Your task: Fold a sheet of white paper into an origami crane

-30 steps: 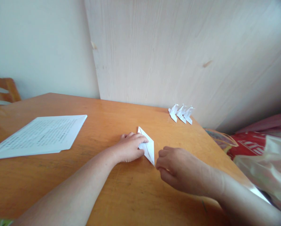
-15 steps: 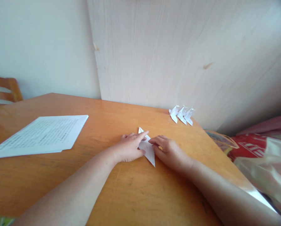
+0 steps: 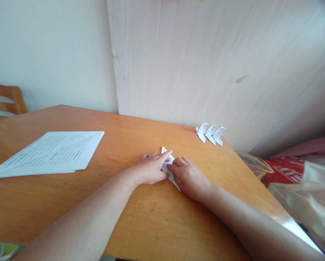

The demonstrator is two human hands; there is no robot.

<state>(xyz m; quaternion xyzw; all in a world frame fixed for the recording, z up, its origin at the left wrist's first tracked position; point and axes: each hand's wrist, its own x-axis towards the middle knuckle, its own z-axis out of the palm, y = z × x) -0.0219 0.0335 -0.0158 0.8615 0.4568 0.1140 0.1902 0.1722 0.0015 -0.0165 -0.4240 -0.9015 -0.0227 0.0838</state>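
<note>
A small folded white paper piece (image 3: pixel 168 168) lies flat on the orange wooden table (image 3: pixel 151 217). My left hand (image 3: pixel 151 168) rests on its left side, index finger stretched across the top of the fold. From the right, my right hand (image 3: pixel 188 175) covers the paper's other half, fingers curled and pressing down on it. Only the upper tip and a lower point of the paper show between the hands.
Three small folded white paper figures (image 3: pixel 210 132) stand at the table's far edge by a pale wooden panel (image 3: pixel 206 61). Printed sheets (image 3: pixel 50 152) lie at the left. A chair back (image 3: pixel 4 103) shows at far left, bags (image 3: pixel 301 181) at the right.
My right hand came in from the lower right and settled onto the folded paper, sliding further left over it. My left hand stayed in place with its index finger extended.
</note>
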